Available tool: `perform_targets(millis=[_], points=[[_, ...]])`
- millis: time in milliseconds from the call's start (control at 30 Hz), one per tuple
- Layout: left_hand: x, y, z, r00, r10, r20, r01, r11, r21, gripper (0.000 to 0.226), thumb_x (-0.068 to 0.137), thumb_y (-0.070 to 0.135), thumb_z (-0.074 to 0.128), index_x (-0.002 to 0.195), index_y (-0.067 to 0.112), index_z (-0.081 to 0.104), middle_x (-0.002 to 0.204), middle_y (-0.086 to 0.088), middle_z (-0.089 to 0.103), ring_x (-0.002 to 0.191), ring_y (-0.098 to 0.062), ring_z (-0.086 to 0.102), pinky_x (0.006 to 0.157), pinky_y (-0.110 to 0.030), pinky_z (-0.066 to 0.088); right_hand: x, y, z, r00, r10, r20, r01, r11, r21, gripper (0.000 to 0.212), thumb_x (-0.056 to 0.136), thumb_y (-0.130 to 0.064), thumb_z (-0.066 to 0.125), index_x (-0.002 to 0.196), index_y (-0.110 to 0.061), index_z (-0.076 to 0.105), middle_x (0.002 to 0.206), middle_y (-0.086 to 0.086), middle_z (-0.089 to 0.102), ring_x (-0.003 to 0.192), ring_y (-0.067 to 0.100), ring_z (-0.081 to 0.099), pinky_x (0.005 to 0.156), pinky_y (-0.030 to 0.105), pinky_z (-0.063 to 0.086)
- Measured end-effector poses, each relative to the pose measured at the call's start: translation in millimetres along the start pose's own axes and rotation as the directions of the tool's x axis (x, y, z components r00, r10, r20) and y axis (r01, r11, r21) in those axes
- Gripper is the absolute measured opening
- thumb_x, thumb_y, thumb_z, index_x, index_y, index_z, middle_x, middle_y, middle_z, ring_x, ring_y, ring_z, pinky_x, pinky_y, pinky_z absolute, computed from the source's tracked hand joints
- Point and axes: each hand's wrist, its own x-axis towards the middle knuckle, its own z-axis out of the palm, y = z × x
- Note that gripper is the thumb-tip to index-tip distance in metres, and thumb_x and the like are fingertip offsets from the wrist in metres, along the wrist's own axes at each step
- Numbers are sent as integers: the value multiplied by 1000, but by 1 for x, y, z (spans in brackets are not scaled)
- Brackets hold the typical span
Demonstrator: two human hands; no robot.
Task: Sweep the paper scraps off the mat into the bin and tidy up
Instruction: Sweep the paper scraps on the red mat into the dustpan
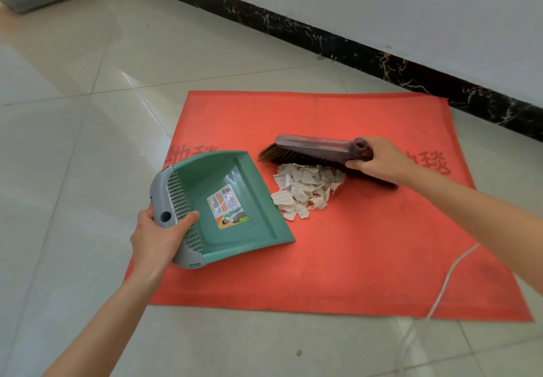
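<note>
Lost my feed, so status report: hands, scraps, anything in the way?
Left hand grips dustpan, lip beside paper scraps. Right hand grips brush behind them, on the mat. Nothing between; white cord over mat's right edge.

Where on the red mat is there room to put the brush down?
Bare mat runs along the near edge, below the dustpan and paper scraps, and the far edge. The middle is crowded: dustpan, scraps, brush, left hand, right hand.

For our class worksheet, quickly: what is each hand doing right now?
Left hand: grips the grey back rim of the dustpan.
Right hand: grips the brush behind the paper scraps.
</note>
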Motion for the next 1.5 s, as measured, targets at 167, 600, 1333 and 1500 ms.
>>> perform_targets(millis=[167,600,1333,1500], points=[[7,4,-9,999,43,6,-43,998,46,58,68,45,82,102,11,50,95,-4,59,88,-26,56,70,-37,43,-30,-9,27,996,-13,-83,8,998,-63,17,83,-37,68,95,-26,61,82,-4,65,76,21,58,65,37,48],[-1,14,7,993,111,31,-110,994,-10,50,69,36,84,100,16,51,83,7,57,80,-19,55,69,-31,40,-50,-68,97,931,126,-342,-30,962,273,13,82,-26,68,87,-25,55,67,-10,57,66,18,56,60,33,44],[-5,6,16,993,107,42,-107,994,5,62,66,50,83,103,12,50,85,8,56,74,-6,56,56,-25,42,-26,-104,57,851,17,-525,78,984,159,30,83,-25,66,109,-10,62,92,11,71,83,30,67,71,39,53],[-2,8,10,994,102,40,-103,995,16,60,68,48,82,103,13,47,83,12,51,71,-4,51,54,-20,36,-25,-57,62,871,15,-491,-125,973,-193,27,86,-21,61,103,-1,55,89,23,63,76,44,62,60,41,43]])
